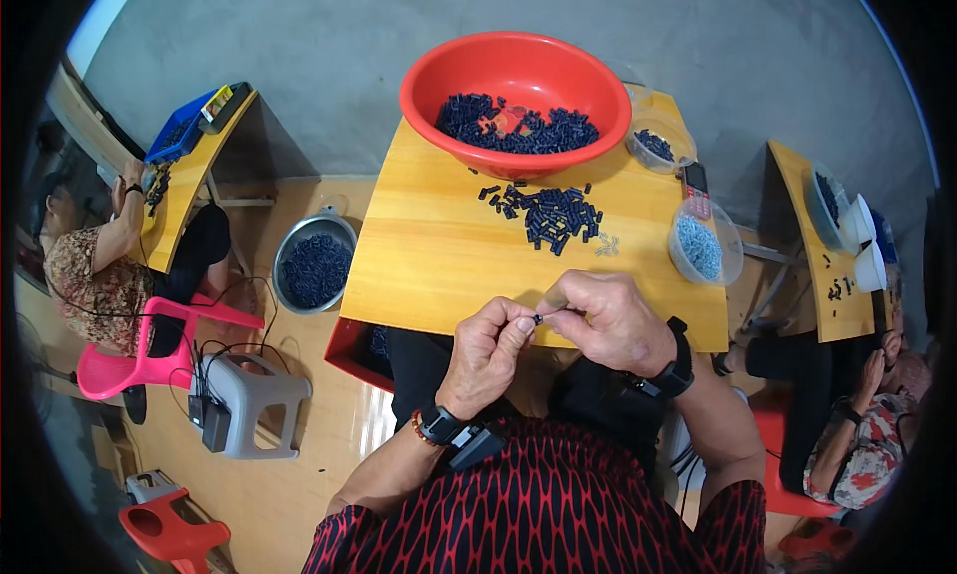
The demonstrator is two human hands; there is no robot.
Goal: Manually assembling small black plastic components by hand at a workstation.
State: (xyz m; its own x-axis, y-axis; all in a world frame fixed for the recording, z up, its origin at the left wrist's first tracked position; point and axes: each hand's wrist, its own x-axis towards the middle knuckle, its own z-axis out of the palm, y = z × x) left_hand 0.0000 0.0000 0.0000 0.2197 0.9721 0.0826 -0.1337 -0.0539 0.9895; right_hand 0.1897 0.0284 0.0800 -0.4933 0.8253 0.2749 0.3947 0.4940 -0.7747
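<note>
My left hand (490,350) pinches a small dark cylindrical piece (537,319) between thumb and fingertips, just off the near edge of the yellow table (419,275). Closed at the same spot, my right hand (616,320) has its thumb and forefinger pressed together by the piece; what they grip is too small to make out. Beyond my hands lies a loose pile of dark cylindrical pieces (553,215). Beside that pile are several tiny pale parts (608,243). To the right stands a clear tub of small silvery-blue parts (698,247).
A large red basin (513,160) holding more dark pieces stands at the table's far side. Behind the tub are a phone (695,179) and a clear bowl (663,145). A metal pot (317,260) sits on the floor, left. People work at side tables (189,190) both sides.
</note>
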